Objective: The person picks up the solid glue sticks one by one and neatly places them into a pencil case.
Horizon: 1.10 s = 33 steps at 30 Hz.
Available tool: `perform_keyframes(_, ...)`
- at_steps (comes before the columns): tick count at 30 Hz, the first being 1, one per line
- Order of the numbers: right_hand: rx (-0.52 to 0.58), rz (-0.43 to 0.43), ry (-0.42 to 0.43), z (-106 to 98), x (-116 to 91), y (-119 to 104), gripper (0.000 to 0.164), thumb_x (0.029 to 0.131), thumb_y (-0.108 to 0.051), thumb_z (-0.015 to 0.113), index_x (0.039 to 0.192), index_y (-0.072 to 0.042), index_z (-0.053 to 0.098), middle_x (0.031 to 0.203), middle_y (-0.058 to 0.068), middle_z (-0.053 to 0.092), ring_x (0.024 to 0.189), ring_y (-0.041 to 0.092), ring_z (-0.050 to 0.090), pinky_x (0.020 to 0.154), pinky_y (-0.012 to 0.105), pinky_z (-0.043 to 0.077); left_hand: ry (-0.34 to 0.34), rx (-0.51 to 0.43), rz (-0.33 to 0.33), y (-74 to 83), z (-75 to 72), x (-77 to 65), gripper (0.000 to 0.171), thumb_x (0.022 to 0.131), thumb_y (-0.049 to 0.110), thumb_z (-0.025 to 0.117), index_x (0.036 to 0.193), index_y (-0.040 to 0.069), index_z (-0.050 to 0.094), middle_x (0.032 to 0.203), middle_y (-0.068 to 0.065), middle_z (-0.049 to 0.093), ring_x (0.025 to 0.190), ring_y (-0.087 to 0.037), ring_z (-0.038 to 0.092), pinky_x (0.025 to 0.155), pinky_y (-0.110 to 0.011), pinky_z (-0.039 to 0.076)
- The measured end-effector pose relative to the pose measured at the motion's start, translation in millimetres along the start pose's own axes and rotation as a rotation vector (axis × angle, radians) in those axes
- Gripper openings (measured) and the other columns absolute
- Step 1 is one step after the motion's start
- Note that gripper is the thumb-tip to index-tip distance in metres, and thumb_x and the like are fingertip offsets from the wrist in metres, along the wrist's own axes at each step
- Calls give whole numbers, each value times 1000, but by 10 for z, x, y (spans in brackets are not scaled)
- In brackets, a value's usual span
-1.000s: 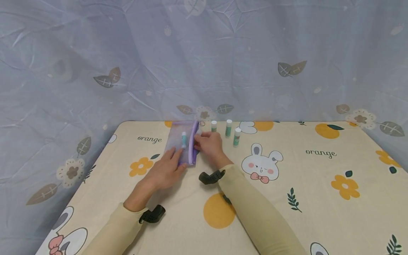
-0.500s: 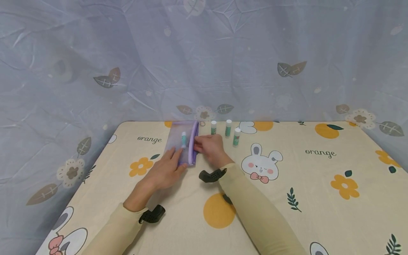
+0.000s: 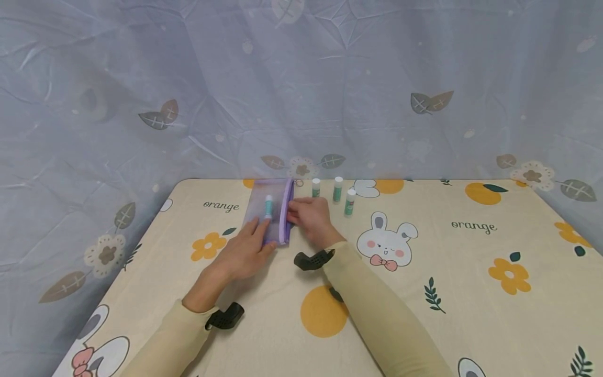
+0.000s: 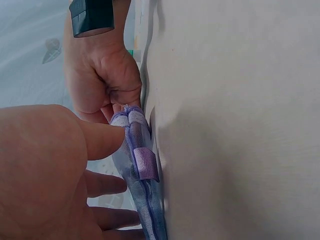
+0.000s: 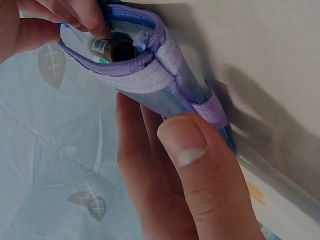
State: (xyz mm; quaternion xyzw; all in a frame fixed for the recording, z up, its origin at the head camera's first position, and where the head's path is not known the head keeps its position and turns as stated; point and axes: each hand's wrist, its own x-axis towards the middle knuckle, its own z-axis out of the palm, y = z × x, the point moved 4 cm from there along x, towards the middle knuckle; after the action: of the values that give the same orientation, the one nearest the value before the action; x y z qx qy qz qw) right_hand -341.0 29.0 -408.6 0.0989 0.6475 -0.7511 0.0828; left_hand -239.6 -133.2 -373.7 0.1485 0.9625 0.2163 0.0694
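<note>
Lying near the far edge of the worktop (image 3: 386, 303), the pouch (image 3: 259, 201) should handle light and floppy, best held by its likely stiffer rim (image 3: 283, 209), where the right hand (image 3: 312, 217) pinches; the left hand (image 3: 242, 255) rests on it, fingers (image 4: 107, 184) extended.

Table's (image 3: 264, 340) got a bunny-print cloth (image 3: 471, 324), purple pouch (image 3: 257, 201) between left hand (image 3: 242, 254) and right hand (image 3: 312, 217), three tubes (image 3: 337, 191) just past the right.
</note>
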Motion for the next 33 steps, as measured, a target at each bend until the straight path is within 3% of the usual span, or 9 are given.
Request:
perform_keyframes(6,-51,-46,12,17,-35,-52,34,101,-4,68,133,7,69,125,27,75,106,27,79,90,33,65,-11,2,-7,2,-4,4,67,113,29,48,166,-4,25,172,-35,20,160,-49,25,127,-63,31)
perform_keyframes(13,-164,-131,47,28,-66,-121,32,98,-10,73,129,0,74,122,19,77,94,17,75,87,30,65,-23,6,-14,2,-3,8,68,113,30,48,167,-3,24,172,-35,19,161,-49,23,128,-63,30)
perform_keyframes(22,-323,-276,96,63,-126,-231,35,99,-22,77,132,-11,75,130,10,76,108,25,75,86,35,65,-25,3,-23,-2,0,17,69,113,32,47,167,-3,23,173,-35,17,161,-50,23,127,-64,29)
perform_keyframes(29,-355,-375,110,104,-155,-305,33,98,-20,77,130,-9,75,128,9,77,121,24,72,103,37,60,-28,4,-30,-16,4,19,69,113,31,47,167,-3,22,173,-35,17,161,-51,23,127,-65,29)
perform_keyframes(33,-370,-431,97,118,-184,-362,34,99,-21,76,130,-7,74,129,8,78,122,25,72,106,39,58,-25,1,-33,-22,4,20,69,113,32,47,168,-2,22,173,-35,16,161,-51,23,127,-65,29)
